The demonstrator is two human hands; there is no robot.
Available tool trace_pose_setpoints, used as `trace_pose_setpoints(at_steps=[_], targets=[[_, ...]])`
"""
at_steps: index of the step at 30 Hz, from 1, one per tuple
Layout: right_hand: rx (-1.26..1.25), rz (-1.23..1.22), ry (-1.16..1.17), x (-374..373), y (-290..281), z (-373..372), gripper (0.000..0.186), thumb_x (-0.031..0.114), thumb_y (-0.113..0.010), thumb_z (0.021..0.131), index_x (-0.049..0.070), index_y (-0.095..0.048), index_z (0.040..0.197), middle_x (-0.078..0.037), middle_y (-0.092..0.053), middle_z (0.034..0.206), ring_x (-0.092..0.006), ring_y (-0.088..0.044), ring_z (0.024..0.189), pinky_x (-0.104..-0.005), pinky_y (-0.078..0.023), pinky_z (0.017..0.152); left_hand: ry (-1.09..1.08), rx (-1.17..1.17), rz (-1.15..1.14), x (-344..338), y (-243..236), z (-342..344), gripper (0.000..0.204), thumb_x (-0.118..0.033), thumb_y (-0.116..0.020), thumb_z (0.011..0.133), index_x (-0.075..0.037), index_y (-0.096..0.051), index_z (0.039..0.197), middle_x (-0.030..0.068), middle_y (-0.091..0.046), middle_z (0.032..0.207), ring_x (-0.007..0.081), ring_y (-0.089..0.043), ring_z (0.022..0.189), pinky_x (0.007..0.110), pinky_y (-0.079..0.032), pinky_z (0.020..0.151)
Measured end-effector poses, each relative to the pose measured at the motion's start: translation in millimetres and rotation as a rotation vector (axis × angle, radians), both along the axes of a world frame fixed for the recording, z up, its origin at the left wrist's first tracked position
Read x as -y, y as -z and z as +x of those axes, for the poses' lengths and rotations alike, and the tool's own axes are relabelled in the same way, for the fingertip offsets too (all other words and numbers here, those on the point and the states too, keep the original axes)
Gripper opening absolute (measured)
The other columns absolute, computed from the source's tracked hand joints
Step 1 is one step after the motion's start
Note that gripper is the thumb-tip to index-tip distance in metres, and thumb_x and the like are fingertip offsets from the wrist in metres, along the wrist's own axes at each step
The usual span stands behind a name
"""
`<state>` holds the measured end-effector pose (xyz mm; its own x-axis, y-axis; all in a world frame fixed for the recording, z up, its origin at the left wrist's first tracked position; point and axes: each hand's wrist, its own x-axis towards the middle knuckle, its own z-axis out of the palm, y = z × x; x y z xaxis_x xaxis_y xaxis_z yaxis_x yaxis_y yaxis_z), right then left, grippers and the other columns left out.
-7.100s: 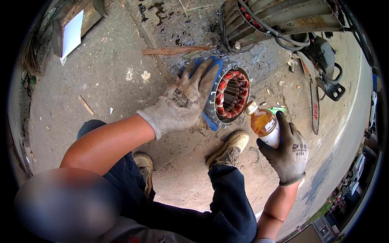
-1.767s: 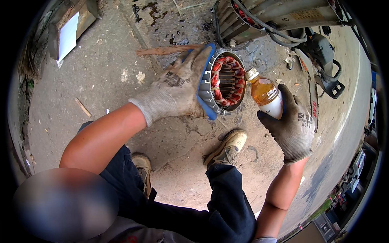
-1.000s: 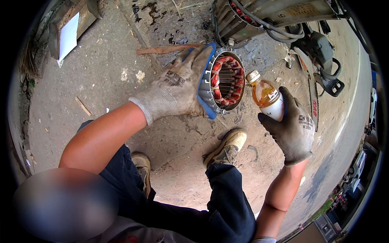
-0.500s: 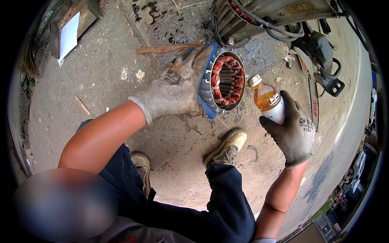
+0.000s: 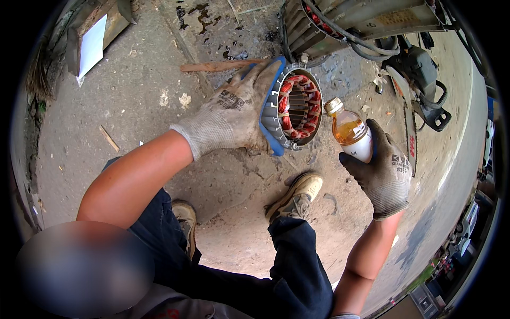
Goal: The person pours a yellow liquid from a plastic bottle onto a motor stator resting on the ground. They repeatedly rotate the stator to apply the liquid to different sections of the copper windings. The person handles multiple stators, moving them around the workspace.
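Observation:
My left hand, in a dirty grey glove, is closed on the side of a cylindrical metal motor stator lying with its open end toward me. A blue edge shows between glove and housing. Red bound windings ring the slotted bore. My right hand, also gloved, is wrapped round a small plastic bottle with a white label, white cap and amber liquid. The bottle tilts toward the stator, its cap just right of the rim, apparently not touching it.
A larger motor housing with looped hose lies above, and a chainsaw at right. A wood strip, a bent metal piece with white paper and dark wet stains lie on the concrete. My shoes are below. Parked vehicles show at the far right.
Since the earliest frame, stator, both hands and bottle sit higher in view. Over the last two seconds the bottle has shifted slightly right and down from the stator's rim; the left hand holds still.

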<state>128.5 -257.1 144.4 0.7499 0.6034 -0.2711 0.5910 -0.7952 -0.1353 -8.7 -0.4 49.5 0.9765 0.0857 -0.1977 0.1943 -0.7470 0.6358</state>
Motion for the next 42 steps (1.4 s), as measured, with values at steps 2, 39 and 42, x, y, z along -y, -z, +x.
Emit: trace_pose_setpoints(at_steps=[2, 39, 42], targets=[[0.048, 0.023, -0.040, -2, 5, 5, 0.080, 0.033, -0.086, 0.073, 0.002, -0.055, 0.140, -0.016, -0.074, 0.101, -0.0210, -0.072, 0.068, -0.0350, -0.057, 0.065, -0.009, 0.030, -0.002, 1, 5, -1, 0.156, -0.063, -0.095, 0.049, -0.006, -0.005, 0.163, 0.0279, -0.024, 0.163, 0.0460, -0.026, 0.150, 0.052, -0.029, 0.124], [0.048, 0.025, -0.030, -40, 11, 14, 0.073, 0.038, -0.084, 0.072, 0.006, -0.060, 0.133, -0.020, -0.072, 0.106, -0.0378, -0.071, 0.095, -0.0468, -0.056, 0.081, 0.039, 0.040, -0.094, -16, 28, 14, 0.165, -0.080, -0.087, 0.043, -0.005, -0.002, 0.163, 0.0260, -0.024, 0.163, 0.0445, -0.015, 0.154, 0.055, -0.018, 0.127], [-0.004, 0.025, 0.015, -46, 10, 17, 0.073, 0.038, -0.084, 0.072, 0.005, -0.060, 0.133, -0.020, -0.072, 0.106, -0.0379, -0.071, 0.095, -0.0465, -0.056, 0.082, 0.084, -0.050, -0.042, -19, 16, 17, 0.160, -0.078, -0.088, 0.046, -0.008, -0.003, 0.163, 0.0252, -0.025, 0.163, 0.0432, -0.017, 0.154, 0.054, -0.019, 0.127]])
